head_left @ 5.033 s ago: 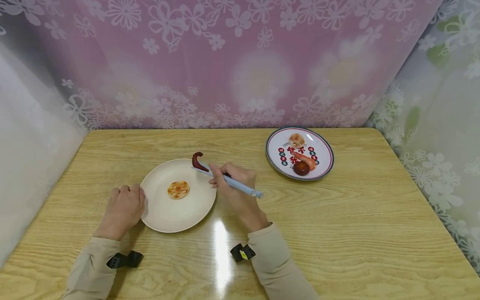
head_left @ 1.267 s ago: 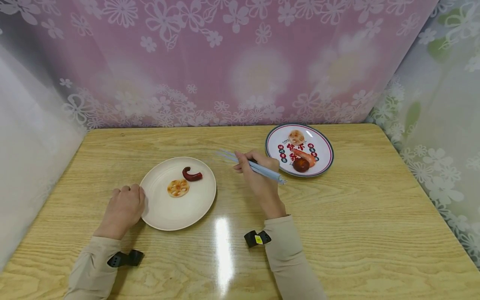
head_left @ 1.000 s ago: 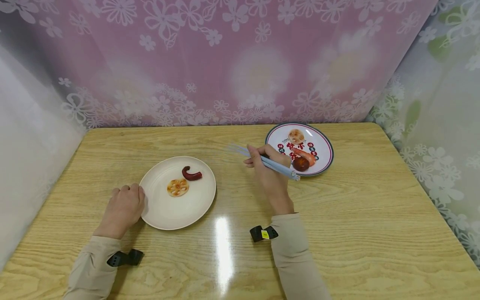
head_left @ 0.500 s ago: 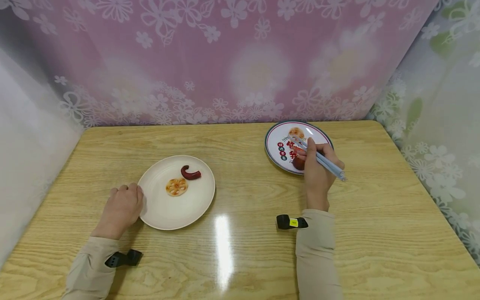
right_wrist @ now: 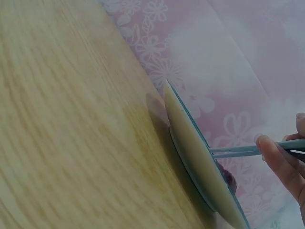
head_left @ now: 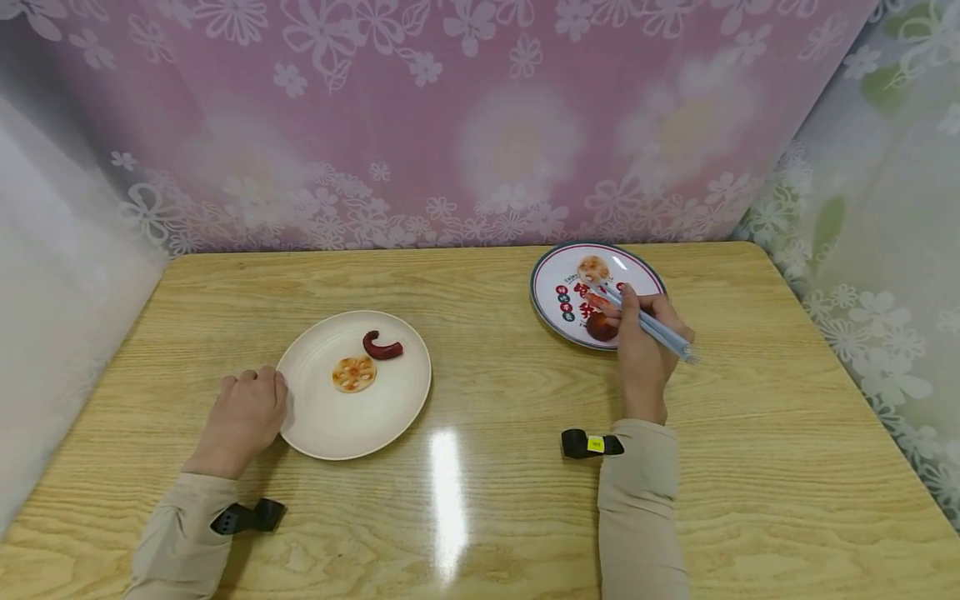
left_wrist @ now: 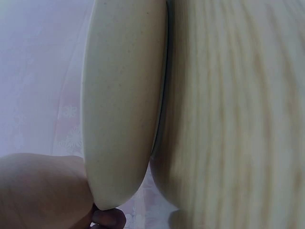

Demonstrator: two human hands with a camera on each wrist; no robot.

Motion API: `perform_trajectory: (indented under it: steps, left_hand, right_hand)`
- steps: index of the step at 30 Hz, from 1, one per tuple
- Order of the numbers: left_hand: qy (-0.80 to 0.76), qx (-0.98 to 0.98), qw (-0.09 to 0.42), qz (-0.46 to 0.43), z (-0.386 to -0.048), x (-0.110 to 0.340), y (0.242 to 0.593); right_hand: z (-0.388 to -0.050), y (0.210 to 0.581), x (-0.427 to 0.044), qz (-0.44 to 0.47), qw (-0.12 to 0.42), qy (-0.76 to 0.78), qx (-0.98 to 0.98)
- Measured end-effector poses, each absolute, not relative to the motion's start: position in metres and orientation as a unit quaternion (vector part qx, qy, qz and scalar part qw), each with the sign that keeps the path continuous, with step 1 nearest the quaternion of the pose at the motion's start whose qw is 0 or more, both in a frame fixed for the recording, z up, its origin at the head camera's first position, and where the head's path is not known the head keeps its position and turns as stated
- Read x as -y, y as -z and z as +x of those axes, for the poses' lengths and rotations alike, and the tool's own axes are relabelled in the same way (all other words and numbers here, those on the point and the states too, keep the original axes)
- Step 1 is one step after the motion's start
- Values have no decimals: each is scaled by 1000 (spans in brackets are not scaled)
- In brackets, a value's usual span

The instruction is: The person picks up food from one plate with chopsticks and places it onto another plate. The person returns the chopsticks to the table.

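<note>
My right hand [head_left: 648,354] grips pale blue chopsticks [head_left: 660,332] over the patterned plate [head_left: 545,307]. Their tips are beside a lotus root slice [head_left: 593,268] and a shrimp [head_left: 599,303]; whether they touch either, I cannot tell. A round brown piece [head_left: 601,327] lies near the fingers, which partly cover the shrimp. My left hand [head_left: 243,417] holds the left rim of the cream plate [head_left: 352,429], thumb and fingers at the edge in the left wrist view. On that plate are another lotus slice [head_left: 354,375] and a dark red tentacle piece [head_left: 383,347], close together but apart.
Both plates stand on a wooden table [head_left: 495,492], the patterned one near the back edge. A pink floral curtain [head_left: 450,125] hangs behind the table, with pale cloth at both sides. Each wrist carries a small black device [head_left: 585,444].
The tentacle piece, held in the chopsticks earlier, now lies on the cream plate. My right hand has moved right with the chopsticks to the patterned plate. The left hand has stayed at the rim.
</note>
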State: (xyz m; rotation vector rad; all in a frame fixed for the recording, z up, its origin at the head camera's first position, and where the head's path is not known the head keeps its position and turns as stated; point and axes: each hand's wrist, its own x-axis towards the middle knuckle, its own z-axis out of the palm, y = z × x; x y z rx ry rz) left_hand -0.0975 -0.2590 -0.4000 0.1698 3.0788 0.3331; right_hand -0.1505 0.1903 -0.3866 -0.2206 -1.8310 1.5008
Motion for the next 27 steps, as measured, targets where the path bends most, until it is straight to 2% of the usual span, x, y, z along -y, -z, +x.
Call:
perform_trajectory:
  steps: [8,12,18,27]
  left_hand:
    - [-109,-992,6,60,-98,260,401]
    - [-108,-992,9,60,-98,260,401]
    - [-110,-992,20,59,-98,260,400]
    - [-114,-992,23,56,-98,260,401]
  right_hand:
    - [-142,364,-187,-136,296,-551,768]
    - [-138,353,-186,-145,281,-556,769]
    - [-142,363,-184,-147,293,-591,737]
    - [-151,386,-184,-98,365,-593,711]
